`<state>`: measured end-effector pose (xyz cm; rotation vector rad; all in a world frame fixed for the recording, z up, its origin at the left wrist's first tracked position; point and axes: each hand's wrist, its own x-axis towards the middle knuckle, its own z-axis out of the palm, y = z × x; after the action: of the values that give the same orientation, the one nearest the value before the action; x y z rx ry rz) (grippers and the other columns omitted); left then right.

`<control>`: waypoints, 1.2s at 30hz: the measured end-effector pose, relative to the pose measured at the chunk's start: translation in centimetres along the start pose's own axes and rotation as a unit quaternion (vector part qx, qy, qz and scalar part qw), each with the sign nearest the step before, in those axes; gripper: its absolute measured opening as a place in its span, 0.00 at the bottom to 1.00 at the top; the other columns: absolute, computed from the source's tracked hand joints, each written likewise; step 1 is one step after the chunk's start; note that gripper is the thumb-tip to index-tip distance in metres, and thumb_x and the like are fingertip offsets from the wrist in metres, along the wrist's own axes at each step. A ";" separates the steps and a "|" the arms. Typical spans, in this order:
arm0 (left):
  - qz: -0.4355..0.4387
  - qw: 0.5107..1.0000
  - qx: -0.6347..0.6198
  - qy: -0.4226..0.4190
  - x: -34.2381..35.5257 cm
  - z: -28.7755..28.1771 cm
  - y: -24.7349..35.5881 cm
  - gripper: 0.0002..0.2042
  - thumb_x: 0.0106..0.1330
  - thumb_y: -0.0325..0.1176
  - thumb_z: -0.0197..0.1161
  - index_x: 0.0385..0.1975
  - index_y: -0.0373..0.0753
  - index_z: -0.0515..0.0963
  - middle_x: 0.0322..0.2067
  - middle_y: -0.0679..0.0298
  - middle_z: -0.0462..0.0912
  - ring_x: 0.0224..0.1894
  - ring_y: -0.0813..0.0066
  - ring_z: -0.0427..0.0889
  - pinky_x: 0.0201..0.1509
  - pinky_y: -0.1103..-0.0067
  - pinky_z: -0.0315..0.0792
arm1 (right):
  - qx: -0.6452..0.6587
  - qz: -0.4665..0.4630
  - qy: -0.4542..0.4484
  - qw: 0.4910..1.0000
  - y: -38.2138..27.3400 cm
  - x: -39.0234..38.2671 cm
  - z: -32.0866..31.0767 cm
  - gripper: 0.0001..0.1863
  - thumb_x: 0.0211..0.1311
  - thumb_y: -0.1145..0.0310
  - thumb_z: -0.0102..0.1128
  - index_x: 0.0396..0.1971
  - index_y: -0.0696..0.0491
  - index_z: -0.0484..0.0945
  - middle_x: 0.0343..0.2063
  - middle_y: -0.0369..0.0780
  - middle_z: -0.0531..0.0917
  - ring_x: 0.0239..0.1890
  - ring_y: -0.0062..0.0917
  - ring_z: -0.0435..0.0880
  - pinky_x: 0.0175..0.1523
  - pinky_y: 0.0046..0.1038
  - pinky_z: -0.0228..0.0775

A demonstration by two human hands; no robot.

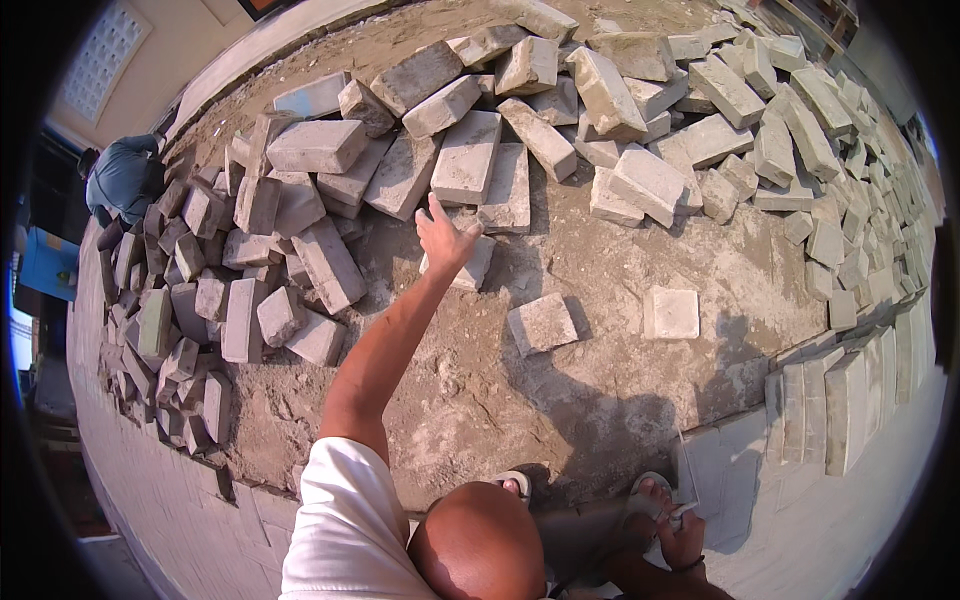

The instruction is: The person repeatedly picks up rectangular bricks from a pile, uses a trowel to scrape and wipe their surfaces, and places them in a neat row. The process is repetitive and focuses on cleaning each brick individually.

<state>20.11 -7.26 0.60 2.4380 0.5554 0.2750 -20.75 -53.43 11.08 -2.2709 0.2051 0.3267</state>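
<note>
My left hand (447,240) reaches out to the near edge of the heap of grey paving blocks, its fingers spread. Just under it lies a small block (474,266), partly covered by the hand; whether they touch I cannot tell. Directly beyond the fingertips a longer block (467,155) leans on the pile. My right hand (682,545) is low at the right beside my sandalled foot (650,497), fingers closed round a thin pale rod-like thing (690,480). Two loose blocks, one tilted (542,324) and one squarish and flat (674,313), lie on the sandy ground between.
More piled blocks (240,320) spread leftward, with others at the far right. Upright blocks (848,405) stand in a row on the laid paving (725,480) at the right. A person in a grey-blue shirt (122,180) crouches behind the heap at far left, near a wall (205,45).
</note>
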 end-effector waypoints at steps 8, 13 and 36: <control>-0.132 0.990 -0.035 0.022 7.9 6.1 3.7 0.67 0.39 0.49 0.82 0.73 0.43 0.34 0.69 0.31 0.33 0.72 0.33 0.40 0.74 0.55 0.46 | -0.082 0.090 0.013 0.992 2.2 -4.0 -0.2 0.17 0.50 0.60 0.66 0.30 0.61 0.80 0.19 0.51 0.82 0.24 0.46 0.84 0.29 0.39 0.74; -0.072 0.993 -0.048 0.078 8.1 6.7 2.2 0.60 0.42 0.40 0.78 0.73 0.43 0.40 0.62 0.39 0.51 0.65 0.36 0.55 0.68 0.53 0.56 | -0.114 0.154 0.047 0.980 3.3 -6.9 -0.8 0.18 0.49 0.60 0.66 0.30 0.61 0.79 0.19 0.51 0.82 0.24 0.47 0.84 0.30 0.40 0.74; 0.309 0.914 0.228 -0.132 -6.2 -15.7 10.4 0.46 0.33 0.48 0.75 0.59 0.41 0.66 0.45 0.49 0.71 0.51 0.50 0.68 0.56 0.60 0.58 | -0.126 0.031 0.003 0.991 5.6 -4.9 -2.2 0.15 0.52 0.62 0.65 0.31 0.60 0.77 0.22 0.52 0.81 0.27 0.52 0.82 0.32 0.43 0.73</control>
<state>12.89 -9.33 18.90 2.9891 -0.3303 0.0604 -26.47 -58.59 10.00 -2.5193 0.2489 0.3982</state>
